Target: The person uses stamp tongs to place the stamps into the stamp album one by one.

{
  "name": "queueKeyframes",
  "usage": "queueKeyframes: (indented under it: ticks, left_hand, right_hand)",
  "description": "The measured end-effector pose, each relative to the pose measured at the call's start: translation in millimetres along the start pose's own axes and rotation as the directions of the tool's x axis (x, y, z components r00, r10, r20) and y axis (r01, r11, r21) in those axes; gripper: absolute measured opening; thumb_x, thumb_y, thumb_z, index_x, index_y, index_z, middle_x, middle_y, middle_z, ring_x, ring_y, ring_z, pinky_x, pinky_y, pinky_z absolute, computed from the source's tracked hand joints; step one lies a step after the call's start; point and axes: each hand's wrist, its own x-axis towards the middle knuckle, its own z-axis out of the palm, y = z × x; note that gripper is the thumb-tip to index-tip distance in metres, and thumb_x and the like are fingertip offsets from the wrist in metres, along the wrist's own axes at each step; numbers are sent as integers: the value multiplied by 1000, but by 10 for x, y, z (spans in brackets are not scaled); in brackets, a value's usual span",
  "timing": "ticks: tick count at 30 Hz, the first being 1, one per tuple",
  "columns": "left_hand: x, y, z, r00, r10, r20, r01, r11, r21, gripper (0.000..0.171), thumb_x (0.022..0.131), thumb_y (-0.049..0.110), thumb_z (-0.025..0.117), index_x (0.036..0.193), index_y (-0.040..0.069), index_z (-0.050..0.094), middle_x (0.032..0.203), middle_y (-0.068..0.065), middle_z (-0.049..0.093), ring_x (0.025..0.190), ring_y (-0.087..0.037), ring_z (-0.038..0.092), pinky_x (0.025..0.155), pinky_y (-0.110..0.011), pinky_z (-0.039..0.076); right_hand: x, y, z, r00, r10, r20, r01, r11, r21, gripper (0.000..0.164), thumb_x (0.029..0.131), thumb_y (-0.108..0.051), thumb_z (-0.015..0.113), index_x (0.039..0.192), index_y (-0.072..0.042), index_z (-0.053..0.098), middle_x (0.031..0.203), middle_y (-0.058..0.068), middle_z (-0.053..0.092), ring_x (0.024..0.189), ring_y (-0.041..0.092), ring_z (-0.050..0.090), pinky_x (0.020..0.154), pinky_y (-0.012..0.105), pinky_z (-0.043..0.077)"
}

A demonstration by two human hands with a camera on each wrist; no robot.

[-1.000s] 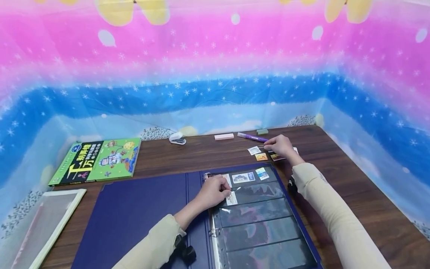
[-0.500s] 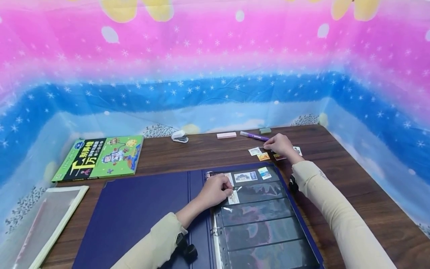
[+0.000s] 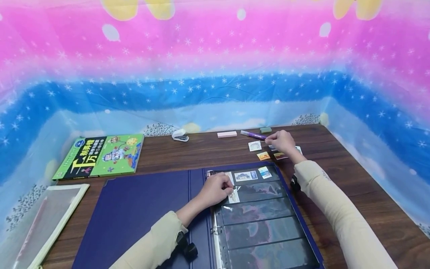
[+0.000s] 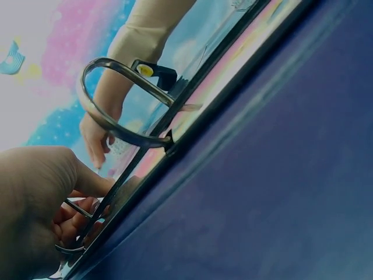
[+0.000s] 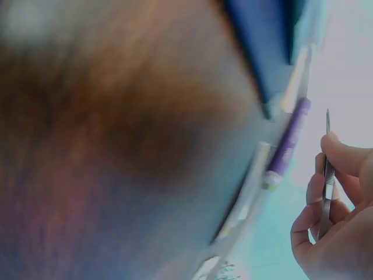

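Observation:
My right hand [image 3: 282, 142] holds metal tweezers [image 5: 328, 186], thumb and fingers curled round them. In the head view that hand is just right of a pale postage stamp [image 3: 254, 146]. An orange stamp [image 3: 263, 156] lies below it, and more stamps are partly hidden under the hand. My left hand [image 3: 215, 189] rests with bent fingers on the black pocket page [image 3: 258, 215] of a navy ring binder [image 3: 141, 216]; I cannot tell whether it pinches the clear pocket. Thumb and forefinger are right at a stamp [image 3: 234, 196] in the second row. Two further stamps sit in the top row.
Along the back of the wooden table [image 3: 362, 201] are a white stapler [image 3: 180, 135], a pink-and-white eraser [image 3: 227, 134], a purple pen [image 3: 252, 135] and a green block [image 3: 265, 130]. A green book [image 3: 100, 156] and a zip pouch [image 3: 55, 220] are on the left.
The pale stamp has shifted away from the orange one, toward the pen, and sits straighter. My right hand has moved slightly back and right. The left hand stays at the second row.

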Motion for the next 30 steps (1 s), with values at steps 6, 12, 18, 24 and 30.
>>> queueKeyframes:
  ticks: [6, 12, 18, 24, 30]
  left_hand:
    - [28, -32, 24, 1000, 7, -3, -7, 1000, -2, 5, 76, 11, 68, 72, 13, 67, 75, 2, 61, 67, -6, 53, 68, -20, 40]
    - [27, -34, 30, 1000, 6, 0, -6, 1000, -9, 5, 77, 11, 68, 73, 13, 67, 75, 2, 61, 67, -6, 52, 69, -22, 40]
    - [17, -26, 30, 1000, 19, -2, -19, 999, -32, 5, 77, 9, 67, 72, 12, 67, 76, 1, 61, 66, -6, 53, 66, -19, 41]
    - [17, -7, 32, 1000, 12, -3, -12, 999, -52, 6, 77, 9, 67, 72, 12, 67, 76, 0, 61, 66, -6, 52, 65, -18, 41]
    - [18, -12, 23, 1000, 18, -3, -19, 999, -35, 6, 77, 10, 67, 72, 12, 67, 75, 1, 61, 65, -5, 50, 65, -19, 40]
  right_hand:
    - [-217, -172, -176, 997, -55, -50, 59, 995, 81, 26, 89, -27, 62, 103, -8, 71, 111, 16, 66, 92, 28, 62, 72, 35, 47]
    - [-584, -351, -119, 996, -87, 27, 82, 985, 151, 20, 86, -21, 66, 97, -7, 73, 94, 16, 71, 64, 13, 54, 58, 25, 39]
    - [-879, -359, 112, 988, -68, 139, 44, 984, 172, 17, 83, -20, 68, 92, -7, 75, 98, 12, 73, 87, 14, 63, 71, 22, 45]
    - [-1048, -373, 241, 983, -38, 179, 10, 988, 156, 16, 81, -20, 70, 88, -8, 76, 96, 11, 73, 96, 21, 65, 81, 30, 48]
    - [-1146, -374, 271, 980, -26, 199, 5, 994, 108, 14, 79, -21, 71, 87, -11, 77, 94, 6, 74, 91, 15, 64, 77, 26, 46]
